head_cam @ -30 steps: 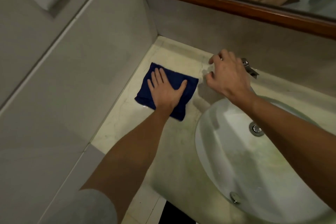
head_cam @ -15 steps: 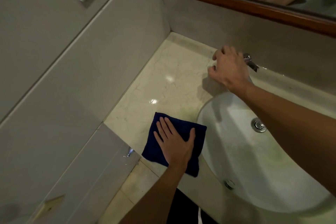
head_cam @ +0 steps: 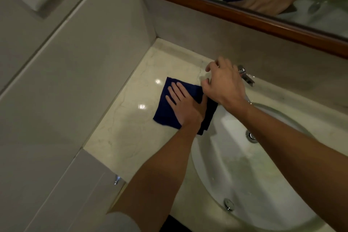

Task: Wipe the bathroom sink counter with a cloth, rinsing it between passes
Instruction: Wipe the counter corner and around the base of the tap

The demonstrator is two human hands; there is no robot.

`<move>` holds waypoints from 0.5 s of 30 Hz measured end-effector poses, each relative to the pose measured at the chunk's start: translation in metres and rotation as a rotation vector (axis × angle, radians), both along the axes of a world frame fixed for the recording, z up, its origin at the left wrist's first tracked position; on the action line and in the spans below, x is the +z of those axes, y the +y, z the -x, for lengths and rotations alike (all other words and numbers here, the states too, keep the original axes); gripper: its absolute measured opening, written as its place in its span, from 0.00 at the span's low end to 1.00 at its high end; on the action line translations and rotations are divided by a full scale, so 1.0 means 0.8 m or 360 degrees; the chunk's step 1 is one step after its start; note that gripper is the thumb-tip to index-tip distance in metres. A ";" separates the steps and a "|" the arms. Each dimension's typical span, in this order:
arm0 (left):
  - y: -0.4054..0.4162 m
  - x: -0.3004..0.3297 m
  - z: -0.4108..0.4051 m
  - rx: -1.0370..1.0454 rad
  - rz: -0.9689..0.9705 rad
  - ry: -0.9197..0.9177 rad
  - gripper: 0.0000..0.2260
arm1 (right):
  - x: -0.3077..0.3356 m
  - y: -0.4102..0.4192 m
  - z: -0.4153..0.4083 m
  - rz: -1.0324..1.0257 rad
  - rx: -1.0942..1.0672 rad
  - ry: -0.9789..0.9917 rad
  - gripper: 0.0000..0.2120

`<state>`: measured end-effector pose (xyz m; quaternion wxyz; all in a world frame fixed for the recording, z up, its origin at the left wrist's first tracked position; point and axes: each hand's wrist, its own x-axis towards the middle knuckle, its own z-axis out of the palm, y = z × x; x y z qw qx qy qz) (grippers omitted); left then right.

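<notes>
Left grip point(head_cam: 185, 105) presses flat, fingers straight, on cloth point(head_cam: 165, 113) beside sink point(head_cam: 244, 175).

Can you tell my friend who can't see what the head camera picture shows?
A left hand presses a dark blue cloth flat on the marble counter beside a white sink. The right hand hovers near the faucet.

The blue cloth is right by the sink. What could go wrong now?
The blue cloth hangs partly over the rim of the sink under the flat left hand, so its edge might slip into the basin. The right hand hovers above the cloth beside the faucet, and the two arms could bump on the next pass. The marble counter looks shiny, perhaps wet, so the cloth could slide.
</notes>
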<state>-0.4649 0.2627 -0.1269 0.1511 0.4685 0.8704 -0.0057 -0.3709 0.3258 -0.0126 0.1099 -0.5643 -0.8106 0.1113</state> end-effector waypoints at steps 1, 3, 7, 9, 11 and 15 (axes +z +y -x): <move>0.012 0.000 0.002 -0.0031 0.0032 0.0008 0.48 | -0.001 0.000 0.000 -0.0002 -0.0008 -0.0005 0.17; 0.030 0.000 0.007 -0.0059 0.0029 0.0020 0.45 | -0.005 0.001 -0.001 -0.0001 -0.0027 0.0002 0.17; 0.073 0.001 0.026 0.0013 -0.0100 0.0028 0.45 | -0.009 0.001 0.002 -0.0087 -0.0045 0.0002 0.14; 0.108 -0.001 0.032 0.0059 -0.0178 -0.0012 0.47 | -0.008 0.002 0.002 -0.0101 -0.0066 -0.0016 0.14; 0.142 -0.002 0.035 0.0046 -0.0216 -0.0046 0.48 | -0.008 0.004 0.002 -0.0069 -0.0057 -0.0052 0.15; 0.178 -0.004 0.038 -0.0082 -0.0216 -0.0048 0.48 | -0.008 0.002 0.001 -0.0045 -0.0051 -0.0088 0.19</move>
